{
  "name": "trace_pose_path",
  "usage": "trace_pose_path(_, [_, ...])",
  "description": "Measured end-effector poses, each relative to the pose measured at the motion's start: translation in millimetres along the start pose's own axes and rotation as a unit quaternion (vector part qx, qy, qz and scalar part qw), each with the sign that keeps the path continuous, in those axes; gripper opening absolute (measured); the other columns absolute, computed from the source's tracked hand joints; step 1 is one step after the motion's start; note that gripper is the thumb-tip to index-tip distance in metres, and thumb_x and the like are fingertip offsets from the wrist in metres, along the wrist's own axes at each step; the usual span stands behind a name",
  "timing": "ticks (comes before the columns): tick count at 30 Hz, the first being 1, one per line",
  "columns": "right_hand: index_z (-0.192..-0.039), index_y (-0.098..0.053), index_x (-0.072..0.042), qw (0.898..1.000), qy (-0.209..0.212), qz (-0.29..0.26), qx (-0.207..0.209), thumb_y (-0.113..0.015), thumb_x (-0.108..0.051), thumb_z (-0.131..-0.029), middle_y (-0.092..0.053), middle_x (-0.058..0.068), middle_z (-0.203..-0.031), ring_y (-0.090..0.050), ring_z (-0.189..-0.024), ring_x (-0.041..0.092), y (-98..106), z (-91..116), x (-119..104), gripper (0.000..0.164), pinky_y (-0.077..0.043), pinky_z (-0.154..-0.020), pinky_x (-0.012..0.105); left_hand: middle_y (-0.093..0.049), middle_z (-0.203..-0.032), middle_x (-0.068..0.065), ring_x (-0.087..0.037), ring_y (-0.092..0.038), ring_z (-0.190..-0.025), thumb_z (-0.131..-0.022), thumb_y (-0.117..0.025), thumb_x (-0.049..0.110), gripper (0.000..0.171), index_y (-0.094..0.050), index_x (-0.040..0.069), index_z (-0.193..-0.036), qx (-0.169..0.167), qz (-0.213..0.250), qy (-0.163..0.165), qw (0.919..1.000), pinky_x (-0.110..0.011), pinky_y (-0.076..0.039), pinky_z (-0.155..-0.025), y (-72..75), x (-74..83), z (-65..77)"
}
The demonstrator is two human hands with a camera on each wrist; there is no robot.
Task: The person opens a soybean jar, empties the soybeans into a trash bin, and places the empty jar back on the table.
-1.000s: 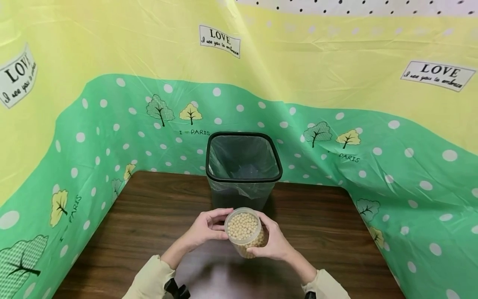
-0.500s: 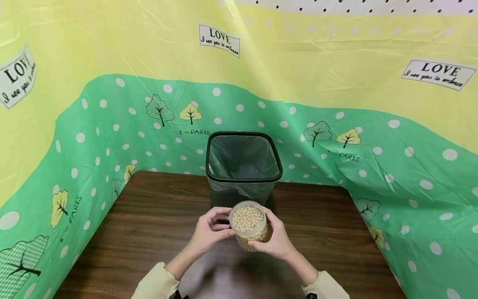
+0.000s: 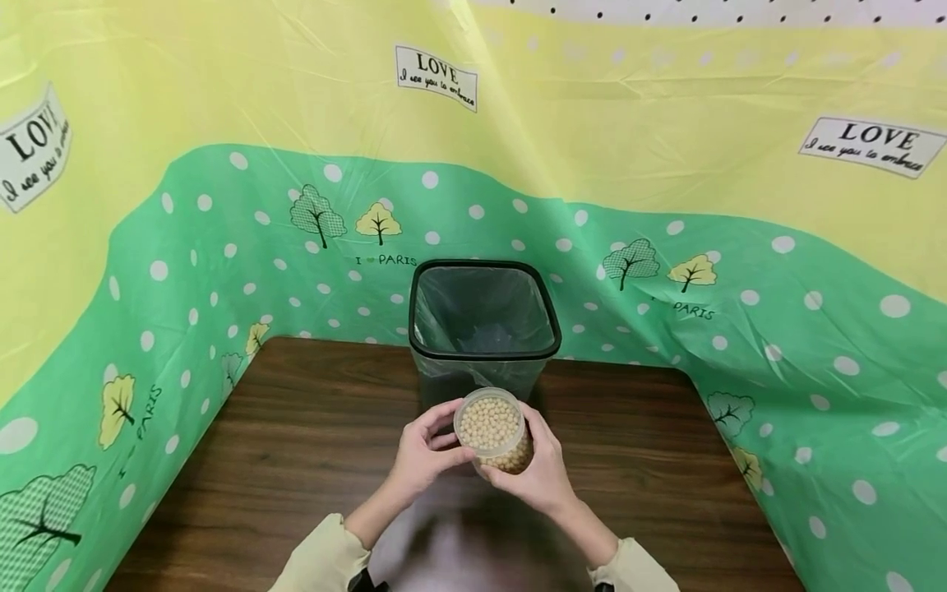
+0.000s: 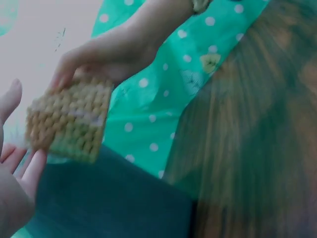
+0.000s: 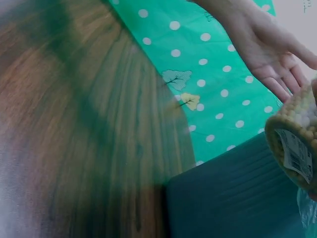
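Observation:
A clear round jar (image 3: 490, 432) full of beige bean-like balls hangs between my hands, its top tipped toward the head camera. My right hand (image 3: 543, 460) grips it from the right, thumb across the near side. Straddling its left edge, my left hand (image 3: 420, 452) touches the rim with relaxed fingers and thumb. The left wrist view shows the balls (image 4: 69, 119) through the jar's side, held by my right hand (image 4: 111, 54). A barcode label (image 5: 294, 153) marks the jar's base in the right wrist view. Whether a clear lid covers the top, I cannot tell.
Just beyond the jar stands a dark square bin (image 3: 484, 357) with a black rim and a clear plastic liner. It sits at the far side of a brown wooden table (image 3: 311, 427). A green and yellow printed cloth (image 3: 311, 115) surrounds the table's back and sides.
The jar has moved away from me toward the bin and slightly right, then tipped a little more toward the bin. Both hands have gone with it; the right hand keeps its grip.

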State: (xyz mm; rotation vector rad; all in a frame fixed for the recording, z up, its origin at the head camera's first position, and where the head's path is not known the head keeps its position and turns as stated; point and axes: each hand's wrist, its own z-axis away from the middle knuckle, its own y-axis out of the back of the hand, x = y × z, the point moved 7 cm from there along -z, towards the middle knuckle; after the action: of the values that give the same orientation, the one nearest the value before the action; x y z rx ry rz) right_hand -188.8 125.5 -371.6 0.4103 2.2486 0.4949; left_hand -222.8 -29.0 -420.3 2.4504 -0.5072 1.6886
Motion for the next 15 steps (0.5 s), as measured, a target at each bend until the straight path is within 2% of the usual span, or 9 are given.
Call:
trace_pose_path(2, [-0.121,-0.044,0.011,1.000,-0.010,-0.014,-0.006,-0.083,-0.003,-0.051,-0.054,0.023,-0.112,-0.055,-0.098,0.029,0.6,-2.1,2.9,0.082,-0.045,-0.084,0.023,-0.052,-0.121,-0.027,-0.019,-0.057,-0.105,-0.071,-0.076,0.005,0.060,-0.049,-0.006,-0.124,0.003,0.003,0.004,1.0000,-0.031,-0.050,-0.081,2.0,0.6,-2.7])
trace_pose_path(3, [-0.122,-0.044,0.011,0.999,-0.016,-0.030,-0.020,-0.082,-0.002,-0.052,-0.054,0.023,-0.112,-0.055,-0.098,0.027,0.2,-3.0,5.3,0.081,-0.044,-0.084,0.022,-0.052,-0.119,-0.028,-0.019,-0.058,-0.103,-0.072,-0.076,0.005,0.059,-0.049,-0.008,-0.122,-0.006,0.010,0.005,0.9999,-0.031,-0.051,-0.079,3.1,1.1,-4.2])
trace_pose_path(5, [-0.123,-0.043,0.011,0.995,-0.027,-0.071,-0.059,-0.081,0.001,-0.053,-0.054,0.022,-0.112,-0.055,-0.099,0.021,-1.3,-4.6,10.7,0.079,-0.044,-0.083,0.020,-0.050,-0.118,-0.031,-0.017,-0.059,-0.101,-0.072,-0.076,0.008,0.060,-0.047,-0.010,-0.122,-0.043,0.030,0.005,0.9986,-0.032,-0.051,-0.079,4.7,2.2,-7.9])
trace_pose_path(8, [-0.124,-0.041,0.011,0.983,-0.032,-0.132,-0.123,-0.078,0.003,-0.056,-0.054,0.022,-0.112,-0.053,-0.100,0.014,-5.1,-5.7,15.8,0.077,-0.045,-0.083,0.021,-0.046,-0.121,-0.033,-0.014,-0.058,-0.101,-0.073,-0.076,0.015,0.067,-0.043,-0.013,-0.124,-0.105,0.066,0.011,0.9923,-0.032,-0.052,-0.077,4.8,2.6,-10.9])
trace_pose_path(10, [-0.124,-0.041,0.011,0.980,-0.020,-0.139,-0.142,-0.079,0.001,-0.057,-0.054,0.022,-0.111,-0.054,-0.100,0.014,-6.4,-6.4,14.7,0.077,-0.045,-0.083,0.023,-0.043,-0.125,-0.032,-0.012,-0.056,-0.104,-0.072,-0.077,0.018,0.073,-0.040,-0.013,-0.127,-0.126,0.076,0.014,0.9891,-0.031,-0.051,-0.079,3.7,2.0,-10.5])
trace_pose_path(12, [-0.124,-0.042,0.011,0.983,-0.002,-0.121,-0.135,-0.081,-0.003,-0.057,-0.054,0.022,-0.111,-0.054,-0.099,0.017,-6.3,-7.3,11.6,0.078,-0.045,-0.084,0.024,-0.043,-0.126,-0.032,-0.011,-0.054,-0.106,-0.071,-0.078,0.018,0.075,-0.040,-0.013,-0.127,-0.116,0.081,0.010,0.9899,-0.029,-0.051,-0.080,3.6,2.2,-9.4])
trace_pose_path(15, [-0.121,-0.044,0.010,0.994,0.020,-0.065,-0.089,-0.084,-0.009,-0.055,-0.055,0.020,-0.111,-0.055,-0.098,0.022,-3.6,-8.8,6.8,0.080,-0.045,-0.084,0.024,-0.044,-0.125,-0.032,-0.010,-0.053,-0.107,-0.069,-0.079,0.015,0.072,-0.043,-0.012,-0.125,-0.068,0.067,-0.003,0.9954,-0.029,-0.050,-0.083,4.2,3.5,-7.3])
